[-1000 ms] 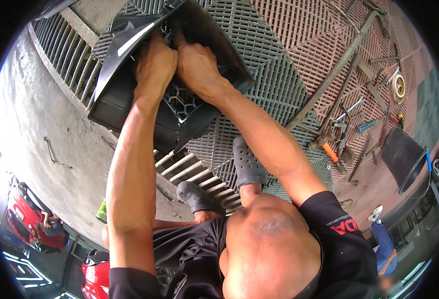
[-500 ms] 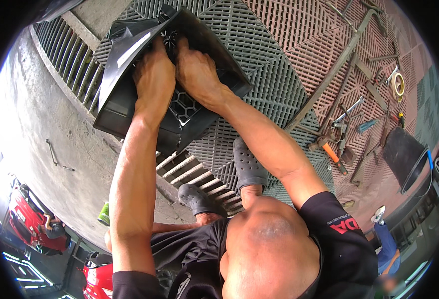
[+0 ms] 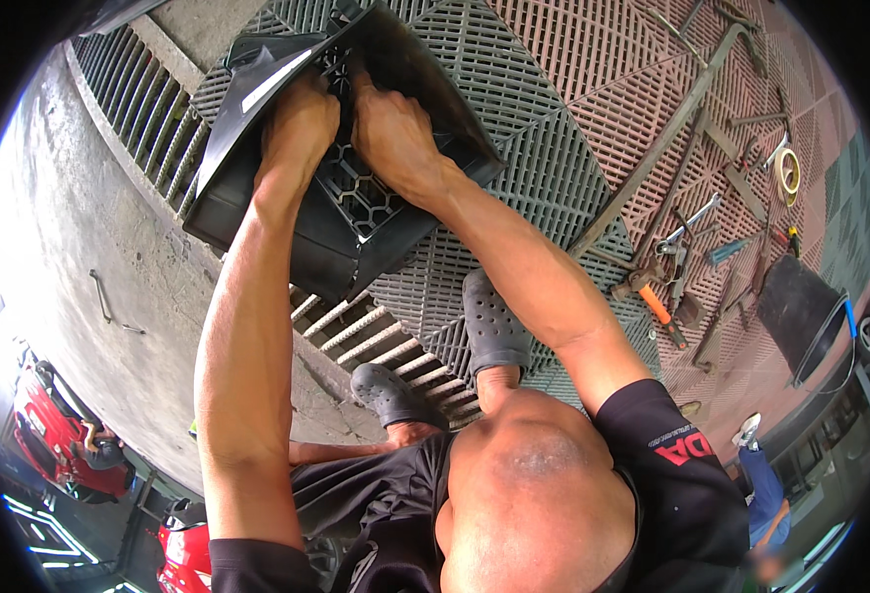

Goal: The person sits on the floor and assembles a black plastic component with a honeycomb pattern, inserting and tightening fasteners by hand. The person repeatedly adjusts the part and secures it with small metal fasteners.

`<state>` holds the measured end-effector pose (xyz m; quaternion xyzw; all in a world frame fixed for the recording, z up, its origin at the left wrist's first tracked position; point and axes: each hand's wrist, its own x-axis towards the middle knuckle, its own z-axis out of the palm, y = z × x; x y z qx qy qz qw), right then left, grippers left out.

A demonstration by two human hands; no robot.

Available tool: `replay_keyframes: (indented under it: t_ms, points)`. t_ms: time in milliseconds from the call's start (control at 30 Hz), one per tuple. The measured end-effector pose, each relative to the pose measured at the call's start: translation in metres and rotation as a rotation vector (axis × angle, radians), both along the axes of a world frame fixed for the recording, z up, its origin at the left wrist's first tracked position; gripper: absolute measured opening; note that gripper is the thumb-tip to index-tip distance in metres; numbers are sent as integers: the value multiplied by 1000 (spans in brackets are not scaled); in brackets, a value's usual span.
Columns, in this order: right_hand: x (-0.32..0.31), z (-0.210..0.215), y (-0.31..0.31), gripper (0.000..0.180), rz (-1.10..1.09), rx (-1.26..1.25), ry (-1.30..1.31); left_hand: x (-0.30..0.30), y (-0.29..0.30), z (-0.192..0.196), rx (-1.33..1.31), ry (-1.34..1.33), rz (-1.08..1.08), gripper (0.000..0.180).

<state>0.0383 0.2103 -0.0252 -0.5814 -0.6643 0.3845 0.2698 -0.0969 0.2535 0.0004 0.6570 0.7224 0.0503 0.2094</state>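
A black plastic body panel point(image 3: 302, 242), with tall side walls and a pale strip along one edge, lies on the floor ahead of me. Set in its middle is a dark honeycomb grille point(image 3: 364, 194) with bright glints on its ribs. My left hand point(image 3: 300, 124) reaches inside the panel by the left wall, its fingers curled and closed at the grille's far part. Beside it my right hand point(image 3: 393, 138) is bent over the grille, index finger pointing to the far end and the other fingers folded under. Both sets of fingertips are partly hidden, so what they pinch cannot be made out.
Interlocking grey and red floor tiles point(image 3: 534, 148) spread under the panel, next to a barred drain grate point(image 3: 153, 114). To the right lie a long metal bar point(image 3: 643, 163), an orange-handled hammer point(image 3: 655, 301), a tape roll point(image 3: 788, 173) and several tools. A wrench point(image 3: 102, 296) rests on concrete at left.
My left hand has shifted slightly left and away from the right hand, baring more of the honeycomb grille. The panel has moved slightly. My right hand stays nearly in place.
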Motion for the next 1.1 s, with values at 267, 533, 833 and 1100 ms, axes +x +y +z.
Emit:
replay_keyframes:
  t_ms: [267,533,833,1100]
  points:
    - [-1,2,3,70,14,-35,-49,-10,27,-18,-53,201,-65,33]
    - [-1,7,5,76,30,-81,-49,-5,20,-21,-23,77,191,44]
    - [0,7,6,75,30,-102,-60,10,17,6,-182,40,145,41]
    - [2,8,5,71,16,-135,-5,33,-3,3,-210,-304,470,30]
